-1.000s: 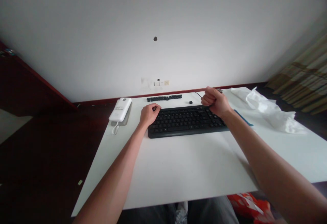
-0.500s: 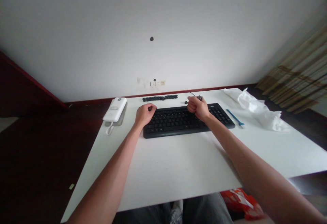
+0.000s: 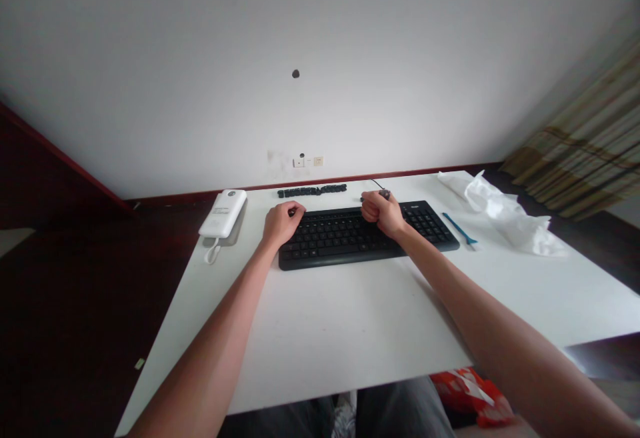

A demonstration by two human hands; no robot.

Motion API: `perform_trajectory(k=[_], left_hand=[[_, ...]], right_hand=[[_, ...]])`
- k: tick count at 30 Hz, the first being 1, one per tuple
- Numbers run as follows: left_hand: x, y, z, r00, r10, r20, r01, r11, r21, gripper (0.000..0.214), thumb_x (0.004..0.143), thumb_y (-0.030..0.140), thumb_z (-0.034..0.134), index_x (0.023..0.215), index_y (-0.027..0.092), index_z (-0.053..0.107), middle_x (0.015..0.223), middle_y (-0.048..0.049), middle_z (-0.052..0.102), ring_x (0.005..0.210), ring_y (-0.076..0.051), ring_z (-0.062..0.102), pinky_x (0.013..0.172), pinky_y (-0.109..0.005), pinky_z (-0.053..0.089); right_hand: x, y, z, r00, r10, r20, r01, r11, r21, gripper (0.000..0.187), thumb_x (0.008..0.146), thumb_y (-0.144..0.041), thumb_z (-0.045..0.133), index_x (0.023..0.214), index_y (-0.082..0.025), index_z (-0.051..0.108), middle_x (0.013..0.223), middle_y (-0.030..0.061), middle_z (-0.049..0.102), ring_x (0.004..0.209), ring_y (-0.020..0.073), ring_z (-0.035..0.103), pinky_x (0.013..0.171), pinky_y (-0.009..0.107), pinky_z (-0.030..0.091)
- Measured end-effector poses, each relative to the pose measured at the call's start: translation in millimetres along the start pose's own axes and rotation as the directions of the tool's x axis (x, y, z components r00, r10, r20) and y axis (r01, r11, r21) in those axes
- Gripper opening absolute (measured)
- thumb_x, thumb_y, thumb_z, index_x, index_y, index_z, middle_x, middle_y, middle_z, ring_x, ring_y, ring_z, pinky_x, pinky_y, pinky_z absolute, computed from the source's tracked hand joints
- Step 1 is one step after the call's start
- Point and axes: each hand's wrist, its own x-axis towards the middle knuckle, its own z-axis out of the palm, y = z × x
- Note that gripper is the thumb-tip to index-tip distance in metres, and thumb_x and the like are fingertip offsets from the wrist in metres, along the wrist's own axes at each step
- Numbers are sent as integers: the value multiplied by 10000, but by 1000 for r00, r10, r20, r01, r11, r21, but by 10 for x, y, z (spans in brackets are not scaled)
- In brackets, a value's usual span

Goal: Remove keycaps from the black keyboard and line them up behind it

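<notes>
One hand (image 3: 281, 222) seemingly grips the keyboard's (image 3: 345, 243) far-left corner.

A black plastic keyboard (image 3: 350, 241) lies across the far middle of the white table (image 3: 350, 331). Behind it, near the table's far edge, sits a row of loose black keycaps (image 3: 313, 191). A white rectangular power bank (image 3: 223, 213) lies to the keyboard's left. To its right is a thin blue plastic tool (image 3: 459, 229), and further right a crumpled white plastic sheet (image 3: 500, 215). The left hand (image 3: 281, 223) rests on the keyboard's left end, and the right hand (image 3: 383, 213) is at its far edge, near the middle.
</notes>
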Motion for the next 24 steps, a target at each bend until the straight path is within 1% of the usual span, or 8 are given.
perform_trajectory(k=[8, 16, 20, 24], left_hand=[[-2, -5, 7, 1000, 1, -3, -1, 1000, -2, 216, 940, 316, 576, 876, 269, 777, 999, -2, 800, 990, -240, 725, 912, -326, 524], [-5, -3, 6, 1000, 3, -3, -3, 1000, -1, 215, 941, 302, 577, 877, 270, 780, 1003, -4, 801, 997, -238, 725, 935, -327, 526], [-12, 2, 4, 1000, 10, -9, -10, 1000, -11, 212, 937, 293, 578, 865, 274, 777, 997, 0, 800, 999, -238, 725, 937, -328, 526], [-13, 1, 4, 1000, 12, -8, -12, 1000, -7, 211, 934, 293, 577, 872, 273, 778, 1002, -1, 798, 1003, -239, 724, 941, -333, 526]], right_hand=[[-5, -4, 28, 1000, 0, 15, -1, 1000, 29, 546, 785, -384, 735, 514, -232, 286, 466, -89, 199, 399, 55, 174, 390, 247, 131], [4, -26, 54, 1000, 7, -16, -6, 1000, 21, 569, 763, -400, 737, 531, -238, 244, 454, -93, 186, 388, 52, 170, 369, 236, 145], [5, -31, 50, 1000, 18, 1, -18, 1000, 16, 558, 770, -391, 733, 527, -240, 254, 452, -91, 187, 389, 55, 173, 372, 239, 140], [16, 16, 19, 1000, 2, 12, -2, 999, 33, 538, 786, -364, 723, 520, -240, 273, 455, -92, 191, 388, 58, 177, 388, 248, 125]])
